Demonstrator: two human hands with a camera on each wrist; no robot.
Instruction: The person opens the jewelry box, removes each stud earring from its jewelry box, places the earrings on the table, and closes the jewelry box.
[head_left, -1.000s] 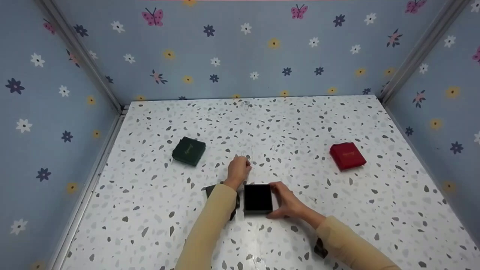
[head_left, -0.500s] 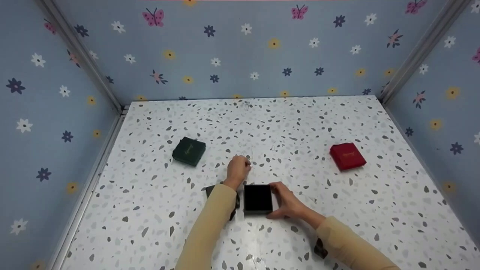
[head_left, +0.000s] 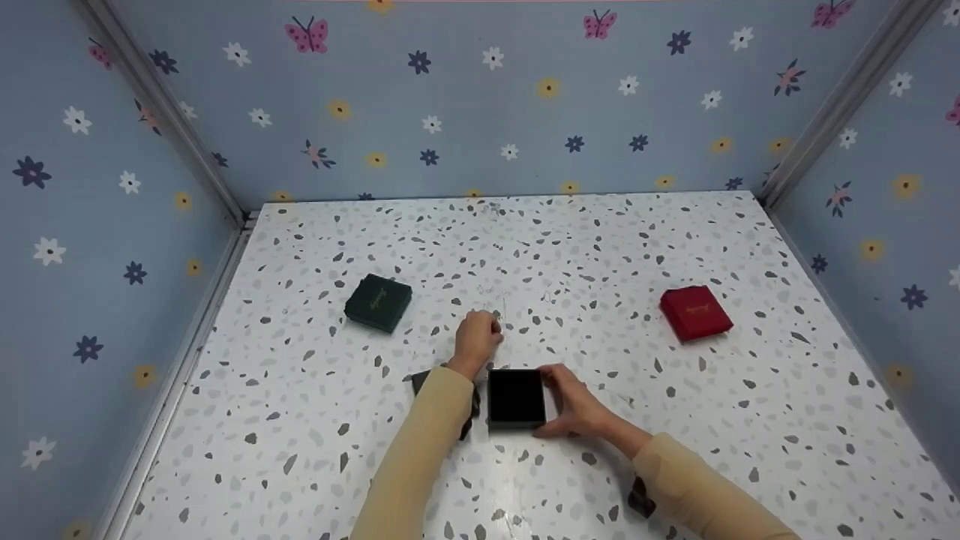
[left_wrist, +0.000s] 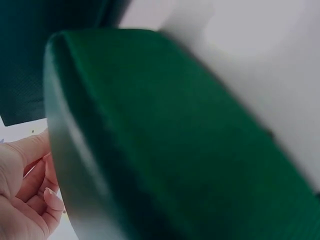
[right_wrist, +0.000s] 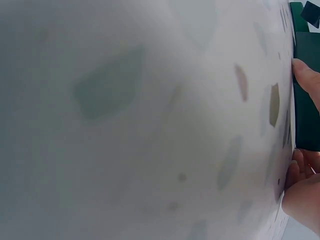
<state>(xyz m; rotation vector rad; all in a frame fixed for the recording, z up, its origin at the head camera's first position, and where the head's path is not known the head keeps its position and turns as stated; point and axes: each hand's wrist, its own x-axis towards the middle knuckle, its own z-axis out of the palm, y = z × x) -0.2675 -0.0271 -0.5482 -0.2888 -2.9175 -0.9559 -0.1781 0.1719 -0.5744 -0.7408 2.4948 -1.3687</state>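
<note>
One right hand [head_left: 576,406], thumb and fingers spread, grips one smooth, square dark box [head_left: 516,399] on the speckled tabletop [head_left: 592,247], one left hand [head_left: 475,342] curls its fingers just beyond, on what I cannot tell remotely, and one red box [head_left: 696,313] and one green box [head_left: 379,303] lie farther.

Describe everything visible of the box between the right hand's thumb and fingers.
The square box sits flat on the speckled table, on the near side of it. Seen from above, its face is a plain, matte black square, perhaps a soft lining; how deep it goes can't be told. The right wrist view shows a smooth, dark green outer wall. The right hand's grip spans its right side, thumb at the near corner and fingers at the far one.
</note>
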